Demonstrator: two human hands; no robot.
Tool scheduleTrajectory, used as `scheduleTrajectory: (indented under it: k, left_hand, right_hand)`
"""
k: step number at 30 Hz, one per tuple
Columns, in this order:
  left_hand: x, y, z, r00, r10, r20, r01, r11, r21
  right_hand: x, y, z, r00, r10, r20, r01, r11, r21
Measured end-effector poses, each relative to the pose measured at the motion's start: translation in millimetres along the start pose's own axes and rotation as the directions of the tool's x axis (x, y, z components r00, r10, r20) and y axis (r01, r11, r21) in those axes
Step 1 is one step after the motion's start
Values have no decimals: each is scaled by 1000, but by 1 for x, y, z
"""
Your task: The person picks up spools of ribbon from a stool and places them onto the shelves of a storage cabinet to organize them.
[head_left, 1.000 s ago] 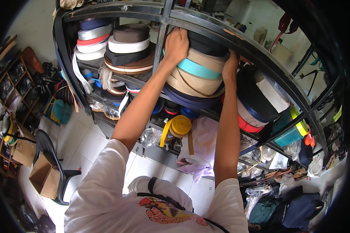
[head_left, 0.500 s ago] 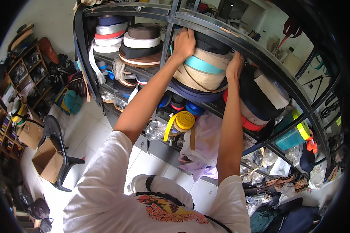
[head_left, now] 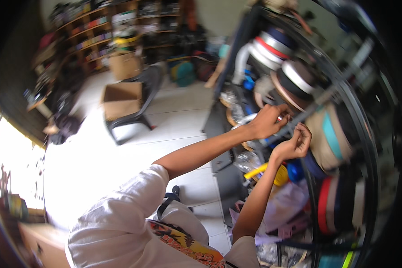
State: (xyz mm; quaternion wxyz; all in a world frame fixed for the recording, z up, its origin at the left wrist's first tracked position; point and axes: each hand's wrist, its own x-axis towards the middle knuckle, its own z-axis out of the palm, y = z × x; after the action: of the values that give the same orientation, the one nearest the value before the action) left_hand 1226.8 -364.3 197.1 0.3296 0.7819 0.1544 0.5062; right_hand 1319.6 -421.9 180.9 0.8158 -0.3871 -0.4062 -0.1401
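Note:
My left hand (head_left: 270, 121) is raised in front of the shelf rack, its fingers bent inward near the shelf's dark upright. Just below and to its right is my right hand (head_left: 293, 145), palm turned up and fingers curled. Whatever either hand pinches, if anything, is too small and blurred to make out. Beyond the right hand stands a stack of beige webbing rolls (head_left: 317, 142) with a turquoise band (head_left: 332, 134). Brown, black and white strap rolls (head_left: 298, 79) lie above the left hand. A yellow webbing roll (head_left: 281, 175) sits under the right forearm.
The black metal rack (head_left: 364, 120) runs along my right. More rolls, one red (head_left: 323, 205), stand at its lower right. On the tiled floor (head_left: 178, 120), a black chair (head_left: 149, 96) holds an open cardboard box (head_left: 122, 102). A cubbyhole shelf (head_left: 91, 38) lines the far wall.
My view has swung left. Both hands have come off the beige stack, which stays on the shelf, and are now close together in front of the rack with fingers curled.

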Motion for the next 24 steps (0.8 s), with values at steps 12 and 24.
scheduleTrajectory:
  k: [12,24]
  left_hand:
    - [-213,-39,-414,820,-201,-536,406,864,298]
    - [-471,-61,-699,579,-421,-698,753,604,260]
  right_hand:
    - [-286,-114,319,289,288,913,-530,843,-98]
    - [-594,-199,468,-230,221,948,-621,717,-318]
